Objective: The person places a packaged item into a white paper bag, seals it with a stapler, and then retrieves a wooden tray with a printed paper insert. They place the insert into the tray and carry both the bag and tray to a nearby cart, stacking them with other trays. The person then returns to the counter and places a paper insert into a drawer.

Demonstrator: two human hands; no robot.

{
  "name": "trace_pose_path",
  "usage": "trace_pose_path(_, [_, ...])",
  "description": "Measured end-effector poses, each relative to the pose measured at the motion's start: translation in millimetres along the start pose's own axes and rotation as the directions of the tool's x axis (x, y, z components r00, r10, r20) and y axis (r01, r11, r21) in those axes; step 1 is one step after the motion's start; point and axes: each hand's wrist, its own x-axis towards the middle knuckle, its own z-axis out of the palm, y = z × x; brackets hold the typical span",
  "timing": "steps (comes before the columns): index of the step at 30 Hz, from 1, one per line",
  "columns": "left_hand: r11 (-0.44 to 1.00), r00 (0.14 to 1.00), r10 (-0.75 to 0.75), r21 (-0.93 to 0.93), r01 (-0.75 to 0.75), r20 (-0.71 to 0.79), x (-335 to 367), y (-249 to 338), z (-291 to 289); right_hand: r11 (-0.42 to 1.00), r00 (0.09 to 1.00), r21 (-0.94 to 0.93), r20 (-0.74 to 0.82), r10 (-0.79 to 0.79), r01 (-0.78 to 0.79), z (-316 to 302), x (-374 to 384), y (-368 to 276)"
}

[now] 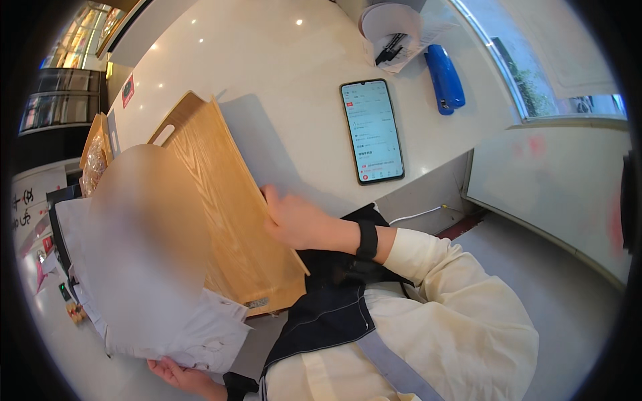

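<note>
My right hand (294,217) is closed on the near right rim of a light wooden tray (227,200), which is tilted on the white counter and has a cut-out handle at its far end. At the lower left, my left hand (179,375) grips the bottom edge of a stack of white sheets (207,341). A large blurred patch covers much of the stack and part of the tray, so what lies between them is hidden. Both my wrists carry black bands.
A lit phone (372,131) lies face up on the white counter (267,53). Beyond it are a blue stapler (444,79) and a white holder with black pens (390,48). Clear-wrapped items (93,164) sit left of the tray. A white cable (418,215) runs below the counter edge.
</note>
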Motion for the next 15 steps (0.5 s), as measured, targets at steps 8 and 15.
trace_pose_path(8, [0.994, 0.964, -0.085, 0.038, 0.097, -0.251, -63, 23, -29, 0.988, 0.954, 0.153, 0.297, -0.043, -0.003, -5, 9, 20])
trace_pose_path(15, [0.998, 0.894, -0.036, -0.057, 0.012, -0.446, -98, 19, -54, 0.950, 0.954, 0.290, 0.234, -0.189, 0.117, -15, -33, 12])
